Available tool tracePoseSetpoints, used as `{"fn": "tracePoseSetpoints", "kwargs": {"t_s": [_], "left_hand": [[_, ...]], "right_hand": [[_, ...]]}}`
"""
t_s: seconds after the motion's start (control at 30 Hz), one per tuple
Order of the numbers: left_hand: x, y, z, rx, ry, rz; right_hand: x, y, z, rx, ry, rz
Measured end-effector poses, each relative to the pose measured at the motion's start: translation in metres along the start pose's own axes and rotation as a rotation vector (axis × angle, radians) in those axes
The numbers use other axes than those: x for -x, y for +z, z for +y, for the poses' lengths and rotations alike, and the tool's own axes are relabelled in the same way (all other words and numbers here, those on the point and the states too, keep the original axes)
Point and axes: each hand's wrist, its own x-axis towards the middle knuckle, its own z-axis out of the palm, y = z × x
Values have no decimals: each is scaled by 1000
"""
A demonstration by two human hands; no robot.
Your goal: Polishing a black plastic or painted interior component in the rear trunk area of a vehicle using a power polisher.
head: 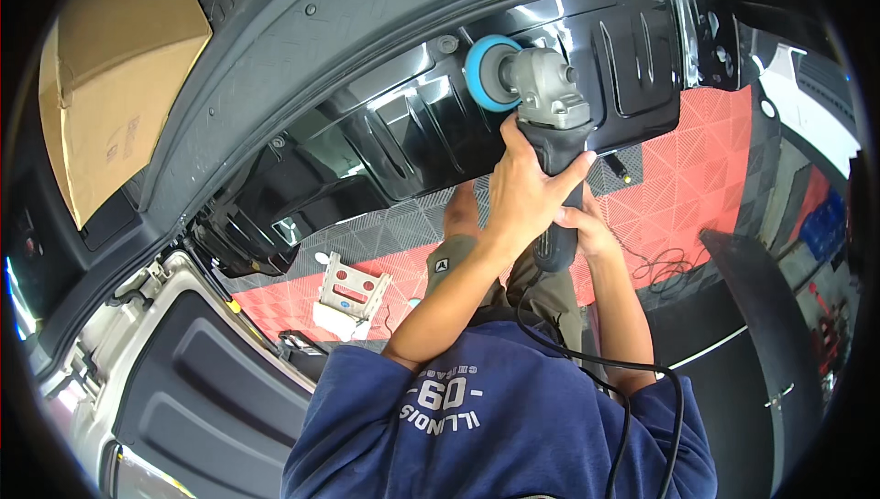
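Both of my hands hold a corded angle polisher (553,97) with a grey metal head and a black body. My left hand (526,186) wraps the body just below the head, thumb across it. Lower on the handle, my right hand (592,227) grips from the right side. The blue foam pad (478,73) stands on edge, facing left, close to a glossy black vehicle panel (419,131); whether it touches cannot be told. A black power cord (605,359) runs from the handle's end over my blue shirt.
A cardboard box (117,86) sits inside the vehicle at left, behind the dark sill trim (330,25). An opened vehicle door (206,375) stands lower left. A white plastic stool (350,289) and a coiled cable (663,265) are on the red and grey tiled floor (708,148).
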Motion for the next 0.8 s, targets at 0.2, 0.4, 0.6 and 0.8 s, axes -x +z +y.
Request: {"fn": "tracePoseSetpoints", "kwargs": {"t_s": [0.2, 0.4, 0.6, 0.8], "left_hand": [[42, 20, -25, 25, 7, -66], [80, 48, -76, 171, 65, -183], [32, 36, -48, 259, 147, -62], [-2, 5, -53, 410, 152, -95]], "right_hand": [[39, -42, 37, 105, 26, 2], [76, -53, 55, 66, 84, 32], [37, -28, 33, 208, -200, 97], [6, 20, 7, 194, -261, 25]]}}
